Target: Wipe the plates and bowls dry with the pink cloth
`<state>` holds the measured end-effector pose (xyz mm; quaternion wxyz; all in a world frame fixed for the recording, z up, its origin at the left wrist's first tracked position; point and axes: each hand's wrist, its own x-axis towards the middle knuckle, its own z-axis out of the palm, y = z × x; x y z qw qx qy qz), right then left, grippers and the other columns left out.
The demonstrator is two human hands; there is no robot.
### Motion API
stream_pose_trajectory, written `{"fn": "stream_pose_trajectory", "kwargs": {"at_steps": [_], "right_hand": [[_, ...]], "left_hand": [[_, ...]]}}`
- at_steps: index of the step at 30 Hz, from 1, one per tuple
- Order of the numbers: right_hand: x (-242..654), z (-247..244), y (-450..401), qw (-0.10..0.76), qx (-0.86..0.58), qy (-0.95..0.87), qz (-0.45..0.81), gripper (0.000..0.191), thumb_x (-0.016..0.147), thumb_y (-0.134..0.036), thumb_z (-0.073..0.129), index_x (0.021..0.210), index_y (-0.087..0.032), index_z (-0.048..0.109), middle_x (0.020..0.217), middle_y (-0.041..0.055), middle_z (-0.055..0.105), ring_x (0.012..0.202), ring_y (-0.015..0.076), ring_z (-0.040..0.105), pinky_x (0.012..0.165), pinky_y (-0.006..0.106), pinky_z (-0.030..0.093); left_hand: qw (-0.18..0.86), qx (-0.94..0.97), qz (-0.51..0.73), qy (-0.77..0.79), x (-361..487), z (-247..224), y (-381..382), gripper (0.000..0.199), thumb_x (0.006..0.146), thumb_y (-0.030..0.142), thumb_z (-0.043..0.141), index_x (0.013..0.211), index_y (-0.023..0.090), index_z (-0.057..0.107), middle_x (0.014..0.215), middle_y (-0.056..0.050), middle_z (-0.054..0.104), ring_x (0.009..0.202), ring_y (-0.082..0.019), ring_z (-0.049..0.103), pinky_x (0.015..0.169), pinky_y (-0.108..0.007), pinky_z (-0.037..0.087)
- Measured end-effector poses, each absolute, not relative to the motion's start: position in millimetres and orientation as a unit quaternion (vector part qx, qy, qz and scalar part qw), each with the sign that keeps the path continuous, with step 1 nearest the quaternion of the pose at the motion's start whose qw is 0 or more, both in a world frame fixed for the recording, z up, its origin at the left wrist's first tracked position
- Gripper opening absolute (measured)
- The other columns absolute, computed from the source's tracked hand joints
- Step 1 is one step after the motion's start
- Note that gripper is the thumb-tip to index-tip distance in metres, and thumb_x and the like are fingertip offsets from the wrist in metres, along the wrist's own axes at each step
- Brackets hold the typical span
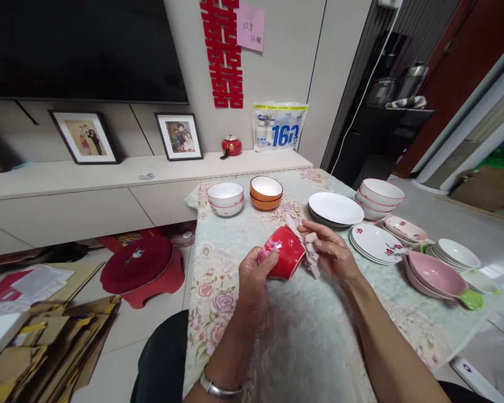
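Observation:
Tilted on its side above the table, a red bowl [286, 254] with pink flowers is gripped near its base by my left hand [255, 274], thumb along its outer wall. My right hand [334, 252] pinches a pale pink cloth [312, 254] at the bowl's rim. Part of the cloth reaches over the rim; the bowl's inside is turned away from view. Behind the bowl stand two stacked orange bowls [266, 196] and two white bowls with red rims [225, 198]. A stack of white plates [336, 208] lies just beyond my right hand.
On the table's right are flowered plates [376, 243], white bowls [380, 193], pink-dotted dishes [405, 228], small white dishes [457, 253] and pink dishes with green handles [437, 272]. A flowered cloth [218, 285] covers the table. A red stool [143, 263] and flattened cardboard [67, 341] are at left.

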<state>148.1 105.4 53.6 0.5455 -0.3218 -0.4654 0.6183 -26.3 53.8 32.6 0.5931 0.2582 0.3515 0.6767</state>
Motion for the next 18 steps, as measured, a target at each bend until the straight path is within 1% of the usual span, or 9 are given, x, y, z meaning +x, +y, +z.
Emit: {"fn": "stream_pose_trajectory", "kwargs": {"at_steps": [2, 3, 5, 7, 9, 12, 14, 16, 18], "right_hand": [[147.3, 56.0, 104.5, 0.537, -0.311, -0.475, 0.624, 0.052, 0.061, -0.025, 0.082, 0.113, -0.027, 0.073, 0.124, 0.006, 0.068, 0.108, 0.0248, 0.063, 0.086, 0.035, 0.051], [147.0, 55.7, 104.9, 0.534, -0.314, -0.485, 0.618, 0.052, 0.061, -0.024, 0.083, 0.112, -0.028, 0.074, 0.129, 0.006, 0.065, 0.115, 0.0261, 0.06, 0.091, 0.036, 0.05], [146.9, 52.1, 107.1, 0.532, -0.326, -0.509, 0.592, 0.04, 0.062, -0.027, 0.085, 0.101, -0.026, 0.077, 0.135, 0.0064, 0.061, 0.126, 0.0276, 0.053, 0.099, 0.037, 0.046], [147.0, 45.8, 110.3, 0.536, -0.339, -0.528, 0.565, 0.027, 0.065, -0.031, 0.085, 0.091, -0.024, 0.079, 0.137, 0.0062, 0.059, 0.131, 0.0277, 0.049, 0.103, 0.036, 0.043], [146.8, 38.4, 113.8, 0.533, -0.355, -0.523, 0.562, 0.026, 0.067, -0.035, 0.085, 0.09, -0.024, 0.08, 0.133, 0.0057, 0.062, 0.125, 0.0263, 0.054, 0.101, 0.035, 0.045], [145.7, 29.2, 118.3, 0.531, -0.385, -0.463, 0.596, 0.036, 0.066, -0.042, 0.085, 0.098, -0.026, 0.079, 0.111, 0.0053, 0.073, 0.098, 0.023, 0.066, 0.085, 0.034, 0.052], [144.9, 27.1, 119.2, 0.537, -0.404, -0.437, 0.597, 0.041, 0.064, -0.045, 0.085, 0.099, -0.025, 0.078, 0.095, 0.0044, 0.076, 0.082, 0.021, 0.067, 0.074, 0.033, 0.052], [143.5, 29.8, 116.4, 0.552, -0.415, -0.463, 0.556, 0.041, 0.065, -0.045, 0.084, 0.099, -0.024, 0.077, 0.094, 0.0039, 0.075, 0.081, 0.0203, 0.066, 0.073, 0.032, 0.051], [140.2, 36.5, 109.1, 0.56, -0.412, -0.528, 0.487, 0.044, 0.069, -0.042, 0.082, 0.108, -0.025, 0.075, 0.106, 0.0042, 0.073, 0.091, 0.0213, 0.065, 0.08, 0.033, 0.05]], "left_hand": [[0.589, 0.254, 0.684, 0.347, -27.0, 31.3, 54.5, 0.03, 0.067, 0.031, 0.08, 0.066, 0.017, 0.053, 0.059, 0.005, 0.05, 0.055, -0.008, 0.04, 0.058, -0.021, 0.035], [0.588, 0.253, 0.686, 0.346, -26.8, 31.0, 54.5, 0.03, 0.067, 0.031, 0.08, 0.066, 0.017, 0.053, 0.059, 0.005, 0.05, 0.055, -0.008, 0.04, 0.058, -0.021, 0.035], [0.587, 0.255, 0.684, 0.351, -25.8, 31.0, 54.2, 0.032, 0.065, 0.032, 0.081, 0.064, 0.017, 0.052, 0.058, 0.005, 0.049, 0.055, -0.008, 0.04, 0.057, -0.021, 0.035], [0.586, 0.258, 0.68, 0.356, -24.6, 31.7, 54.0, 0.033, 0.064, 0.032, 0.081, 0.063, 0.017, 0.052, 0.057, 0.005, 0.049, 0.054, -0.008, 0.04, 0.057, -0.021, 0.034], [0.589, 0.258, 0.68, 0.353, -23.8, 32.4, 54.0, 0.033, 0.064, 0.032, 0.081, 0.063, 0.017, 0.051, 0.057, 0.005, 0.049, 0.055, -0.008, 0.04, 0.058, -0.021, 0.035], [0.595, 0.263, 0.679, 0.341, -24.1, 32.4, 54.7, 0.033, 0.065, 0.032, 0.081, 0.064, 0.018, 0.051, 0.058, 0.005, 0.049, 0.055, -0.008, 0.04, 0.059, -0.022, 0.036], [0.594, 0.275, 0.675, 0.342, -24.8, 31.2, 55.1, 0.033, 0.066, 0.033, 0.08, 0.065, 0.018, 0.05, 0.059, 0.005, 0.049, 0.056, -0.008, 0.04, 0.059, -0.022, 0.035], [0.586, 0.299, 0.665, 0.354, -25.5, 29.1, 55.0, 0.034, 0.068, 0.035, 0.079, 0.066, 0.018, 0.05, 0.059, 0.005, 0.048, 0.057, -0.008, 0.039, 0.058, -0.022, 0.034], [0.572, 0.333, 0.647, 0.378, -26.1, 26.8, 54.3, 0.033, 0.07, 0.038, 0.077, 0.067, 0.018, 0.05, 0.06, 0.005, 0.047, 0.057, -0.009, 0.038, 0.057, -0.022, 0.033]]}}
